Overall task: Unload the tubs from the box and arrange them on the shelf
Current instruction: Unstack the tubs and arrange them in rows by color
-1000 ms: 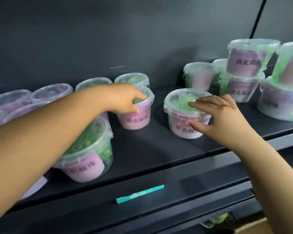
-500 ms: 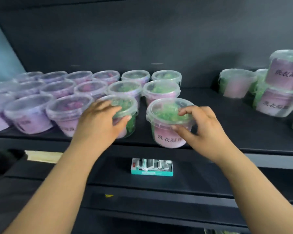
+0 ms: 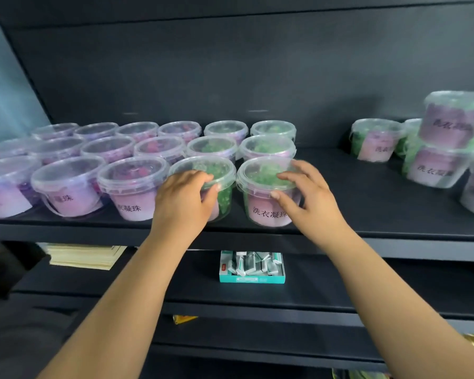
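Rows of clear lidded tubs with pink labels stand on the dark shelf (image 3: 381,203), purple-filled ones (image 3: 66,184) on the left and green-filled ones to their right. My left hand (image 3: 184,201) grips a green tub (image 3: 219,168) in the front row, fingers over its lid rim and thumb on its side. My right hand (image 3: 309,198) holds the neighbouring green tub (image 3: 266,214) at the row's right end, thumb on its front and fingers curved over the lid. Both tubs stand upright on the shelf. The box is out of view.
More green tubs (image 3: 438,170) are stacked two high at the shelf's right end, with a bare stretch of shelf between them and the rows. On the lower shelf lie a teal carton of small packets (image 3: 252,269) and a stack of yellowish sheets (image 3: 85,255).
Both hands have brought their green tubs into the front row beside the purple ones. The view has swung left and pulled back. My right fingers have spread slightly over the lid.
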The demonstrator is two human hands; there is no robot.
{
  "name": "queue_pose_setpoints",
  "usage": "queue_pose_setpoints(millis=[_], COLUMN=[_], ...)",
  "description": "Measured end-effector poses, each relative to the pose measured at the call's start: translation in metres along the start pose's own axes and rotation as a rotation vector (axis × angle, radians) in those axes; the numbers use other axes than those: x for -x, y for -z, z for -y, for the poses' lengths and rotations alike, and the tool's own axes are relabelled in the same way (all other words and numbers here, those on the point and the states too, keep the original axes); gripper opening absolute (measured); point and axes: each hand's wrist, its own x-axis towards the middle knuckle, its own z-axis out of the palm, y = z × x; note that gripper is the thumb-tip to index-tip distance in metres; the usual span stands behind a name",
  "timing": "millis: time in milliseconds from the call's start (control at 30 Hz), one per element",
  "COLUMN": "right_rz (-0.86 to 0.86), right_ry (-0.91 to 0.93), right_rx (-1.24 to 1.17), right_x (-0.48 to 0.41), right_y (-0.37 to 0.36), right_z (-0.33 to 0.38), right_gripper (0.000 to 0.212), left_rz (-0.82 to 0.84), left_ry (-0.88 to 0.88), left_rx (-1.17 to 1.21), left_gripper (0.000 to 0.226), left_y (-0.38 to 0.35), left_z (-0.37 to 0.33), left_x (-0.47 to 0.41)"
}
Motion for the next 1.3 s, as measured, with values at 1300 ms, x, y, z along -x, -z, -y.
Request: queue_pose_setpoints(millis=[1300], right_rz=[0.179], right_ry=[-0.228], right_rx=[0.909], right_x=[-0.098], right_y=[0.279], right_z=[-0.076], right_gripper=[0.041], left_rz=[0.793], left_ry=[-0.566], left_rx=[0.047], left_gripper=[0.034], left_y=[-0.141], left_z=[-0.259], left_x=[-0.199])
